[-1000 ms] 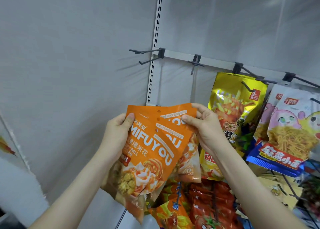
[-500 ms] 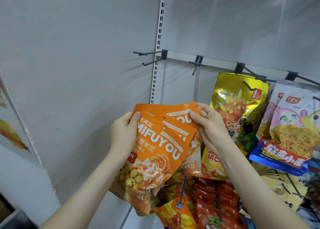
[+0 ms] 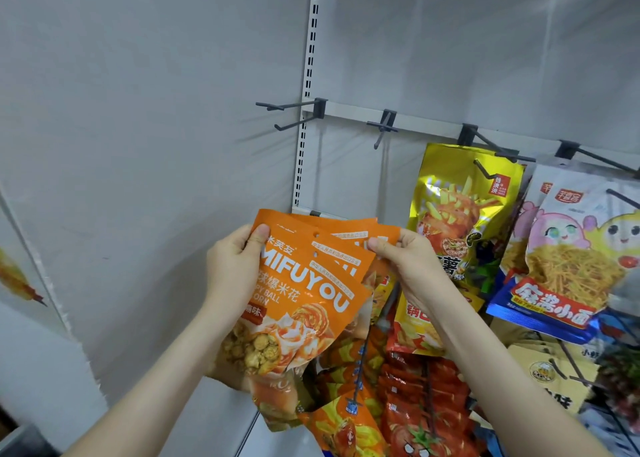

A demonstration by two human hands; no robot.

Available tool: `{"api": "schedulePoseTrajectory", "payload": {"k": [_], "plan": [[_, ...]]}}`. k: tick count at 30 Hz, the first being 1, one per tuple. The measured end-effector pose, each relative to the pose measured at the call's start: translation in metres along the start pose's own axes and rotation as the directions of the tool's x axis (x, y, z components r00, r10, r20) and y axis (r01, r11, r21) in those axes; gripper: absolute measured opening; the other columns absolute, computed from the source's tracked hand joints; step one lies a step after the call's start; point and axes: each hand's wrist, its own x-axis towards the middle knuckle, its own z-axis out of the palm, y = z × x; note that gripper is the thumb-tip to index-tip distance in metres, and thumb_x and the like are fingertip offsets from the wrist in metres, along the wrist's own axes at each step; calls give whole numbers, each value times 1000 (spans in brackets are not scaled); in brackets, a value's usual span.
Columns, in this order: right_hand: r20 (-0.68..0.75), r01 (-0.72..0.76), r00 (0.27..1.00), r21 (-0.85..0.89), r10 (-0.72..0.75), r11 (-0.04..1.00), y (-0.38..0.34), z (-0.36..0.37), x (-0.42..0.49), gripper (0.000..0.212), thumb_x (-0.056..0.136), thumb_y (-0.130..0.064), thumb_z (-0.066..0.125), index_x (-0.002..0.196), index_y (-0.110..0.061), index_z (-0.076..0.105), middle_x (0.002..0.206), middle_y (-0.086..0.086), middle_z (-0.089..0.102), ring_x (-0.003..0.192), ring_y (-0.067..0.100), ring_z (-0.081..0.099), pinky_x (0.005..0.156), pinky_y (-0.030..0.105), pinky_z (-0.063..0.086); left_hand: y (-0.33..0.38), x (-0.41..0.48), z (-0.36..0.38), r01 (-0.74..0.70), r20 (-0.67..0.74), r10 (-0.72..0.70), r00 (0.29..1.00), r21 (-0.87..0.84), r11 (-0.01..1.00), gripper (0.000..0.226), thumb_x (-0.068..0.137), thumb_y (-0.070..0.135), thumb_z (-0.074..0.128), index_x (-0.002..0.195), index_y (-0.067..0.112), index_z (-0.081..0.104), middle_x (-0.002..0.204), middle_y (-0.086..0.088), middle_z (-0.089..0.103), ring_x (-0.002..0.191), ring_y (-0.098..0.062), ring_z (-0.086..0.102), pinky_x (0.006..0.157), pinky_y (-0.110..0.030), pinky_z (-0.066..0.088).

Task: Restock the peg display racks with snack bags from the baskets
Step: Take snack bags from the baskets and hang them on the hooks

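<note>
Filling the left of the view was a pale wall panel point(image 3: 138, 145), and in front of it the left hand point(image 3: 235, 266) gripped the upper left corner of a fan of orange popcorn bags point(image 3: 304, 304), thumb pressed on the printed face and fingers curled behind. The bags, at least three of them, overlapped with their top edges spread toward the right, tilted, and were held in the air rather than hung on any peg. Above them a slotted upright point(image 3: 310, 76) ran up the wall, and from it a pale rail point(image 3: 422, 126) stretched rightward. A bare double hook point(image 3: 294, 112) jutted out at the rail's left end, with a second bare hook point(image 3: 384, 129) just to its right; both stood well above the bags. The right hand point(image 3: 412, 266) pinched the right edge of the rear bags between thumb and curled fingers. Below the hands hung orange-and-yellow snack bags point(image 3: 346, 429) and, beside them, red tomato-print bags point(image 3: 426, 404). Right of the right hand a gold fries bag point(image 3: 460, 207) hung from a peg on the rail, partly hidden by the wrist. Farthest right hung a noodle snack bag point(image 3: 571, 259) with cartoon faces and a blue bottom edge, overlapping others behind it.
</note>
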Motion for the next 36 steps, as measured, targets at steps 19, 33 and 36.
{"api": "schedulePoseTrajectory", "payload": {"k": [19, 33, 36], "plan": [[-309, 153, 943, 71, -124, 986, -63, -1, 63, 5, 89, -11, 66, 88, -12, 61, 88, 12, 73, 79, 25, 72, 73, 42, 59, 25, 54, -18, 1, -36, -7, 999, -171, 985, 37, 98, 36, 51, 65, 24, 62, 69, -5, 69, 67, -29, 65, 68, -46, 52], [-426, 212, 814, -416, -396, 884, -59, 11, 88, 11, 86, -28, 68, 78, -25, 61, 84, -2, 72, 79, 16, 70, 78, 46, 57, 15, 70, -8, 24, -19, -28, 999, -194, 981, 35, 100, 36, 48, 78, 14, 65, 78, -12, 72, 71, -30, 68, 72, -48, 55], [-445, 207, 810, -392, -382, 896, -54, 7, 90, 10, 85, -27, 69, 78, -25, 62, 82, -2, 72, 78, 17, 70, 77, 47, 58, 10, 74, -6, 29, -24, -34, 999, -190, 981, 35, 100, 36, 47, 78, 13, 63, 78, -12, 71, 69, -27, 67, 71, -45, 55]]}}
